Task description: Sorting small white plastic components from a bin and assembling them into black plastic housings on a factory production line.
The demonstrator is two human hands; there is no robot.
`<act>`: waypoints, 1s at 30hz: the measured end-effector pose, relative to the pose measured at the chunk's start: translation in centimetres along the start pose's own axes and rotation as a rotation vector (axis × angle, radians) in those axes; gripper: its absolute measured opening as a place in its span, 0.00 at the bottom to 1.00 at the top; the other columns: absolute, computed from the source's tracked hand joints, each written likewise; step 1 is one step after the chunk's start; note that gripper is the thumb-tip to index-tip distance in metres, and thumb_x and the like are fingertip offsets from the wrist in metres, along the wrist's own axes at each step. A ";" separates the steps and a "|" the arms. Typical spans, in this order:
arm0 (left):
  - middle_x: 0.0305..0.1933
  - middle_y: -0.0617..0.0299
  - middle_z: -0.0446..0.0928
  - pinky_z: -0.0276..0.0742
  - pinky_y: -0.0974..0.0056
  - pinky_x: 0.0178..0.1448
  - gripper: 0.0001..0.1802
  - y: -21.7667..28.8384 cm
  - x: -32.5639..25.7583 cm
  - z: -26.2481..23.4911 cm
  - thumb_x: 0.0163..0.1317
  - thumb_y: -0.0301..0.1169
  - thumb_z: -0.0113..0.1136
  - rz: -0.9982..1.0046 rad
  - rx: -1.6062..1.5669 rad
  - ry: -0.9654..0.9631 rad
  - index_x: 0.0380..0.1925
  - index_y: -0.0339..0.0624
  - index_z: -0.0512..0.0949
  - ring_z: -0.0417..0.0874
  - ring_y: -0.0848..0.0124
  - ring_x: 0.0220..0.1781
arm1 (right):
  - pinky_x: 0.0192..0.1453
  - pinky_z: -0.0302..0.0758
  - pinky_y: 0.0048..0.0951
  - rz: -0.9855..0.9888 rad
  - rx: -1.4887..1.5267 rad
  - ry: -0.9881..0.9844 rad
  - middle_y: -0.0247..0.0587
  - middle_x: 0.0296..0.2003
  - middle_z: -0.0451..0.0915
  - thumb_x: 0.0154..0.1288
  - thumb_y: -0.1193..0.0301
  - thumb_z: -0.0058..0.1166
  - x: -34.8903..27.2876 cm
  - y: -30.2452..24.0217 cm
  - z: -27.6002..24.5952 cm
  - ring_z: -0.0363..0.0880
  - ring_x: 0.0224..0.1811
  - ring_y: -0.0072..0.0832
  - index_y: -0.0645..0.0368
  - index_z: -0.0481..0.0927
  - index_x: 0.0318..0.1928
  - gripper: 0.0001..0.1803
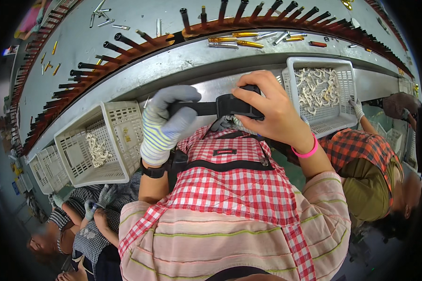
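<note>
My right hand [267,105] is bare, with a pink band at the wrist. Its fingers and thumb close round a small black box-like device [229,105] in front of my chest. From the device a wide black strap [204,108] runs left into my left hand [166,117]. That hand wears a grey glove with a striped cuff, and its fingers curl round the strap. A black band with a dark unit sits on the left wrist. Just below the device, a grey glove [227,123] lies against my red checked apron [229,187], partly hidden.
White plastic baskets holding pale, twisted pieces stand left [115,140] and right [321,122]. A long rack of dark upright tubes [122,40] curves along the metal bench. Gold and silver tubes [251,44] lie behind it. Co-workers [370,164] sit on both sides.
</note>
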State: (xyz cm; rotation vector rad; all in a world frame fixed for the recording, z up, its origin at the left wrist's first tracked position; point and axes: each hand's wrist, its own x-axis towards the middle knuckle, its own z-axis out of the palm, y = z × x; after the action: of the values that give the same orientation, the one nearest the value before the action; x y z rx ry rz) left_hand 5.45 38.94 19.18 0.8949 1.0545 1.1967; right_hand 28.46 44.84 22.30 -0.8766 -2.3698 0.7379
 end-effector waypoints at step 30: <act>0.31 0.62 0.78 0.74 0.58 0.46 0.22 0.3 0.5 2.5 0.33 0.30 0.75 0.650 0.978 -0.194 0.33 0.47 0.78 0.80 0.59 0.40 | 0.57 0.61 0.45 -0.048 -0.081 0.024 0.40 0.44 0.69 0.38 0.77 0.61 0.2 -2.5 1.7 0.68 0.51 0.40 0.58 0.71 0.34 0.18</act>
State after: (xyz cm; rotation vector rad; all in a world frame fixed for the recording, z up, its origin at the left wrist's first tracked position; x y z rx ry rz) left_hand 7.79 39.45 20.14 2.1952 1.2310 1.0293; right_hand 26.25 42.83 22.67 -0.8542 -2.4051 0.6124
